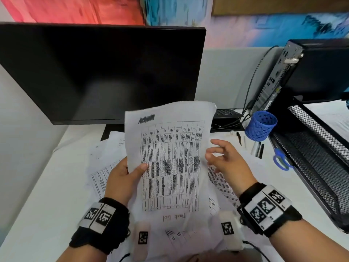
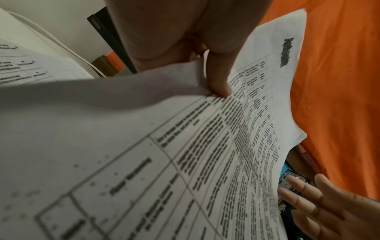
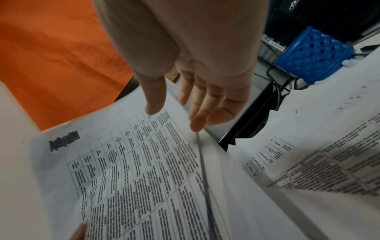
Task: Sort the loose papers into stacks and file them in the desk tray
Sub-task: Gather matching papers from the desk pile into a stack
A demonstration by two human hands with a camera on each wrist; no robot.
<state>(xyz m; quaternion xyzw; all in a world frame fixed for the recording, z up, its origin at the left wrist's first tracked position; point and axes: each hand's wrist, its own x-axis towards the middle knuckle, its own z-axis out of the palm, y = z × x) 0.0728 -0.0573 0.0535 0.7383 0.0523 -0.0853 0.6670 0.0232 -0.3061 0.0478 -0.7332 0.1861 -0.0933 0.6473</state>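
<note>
Above the bench, left hand pinches a printed table sheet upright for reading; right hand, spread, hovers beside its edge, mesh desk tray waiting right.

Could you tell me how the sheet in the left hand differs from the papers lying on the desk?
The held sheet is lifted and curling, pinched by the left hand; the loose papers lie flat on the desk. The held sheet is single; the loose papers overlap in an untidy spread. Both are white with printed tables. The right hand hovers open beside the held sheet.
</note>
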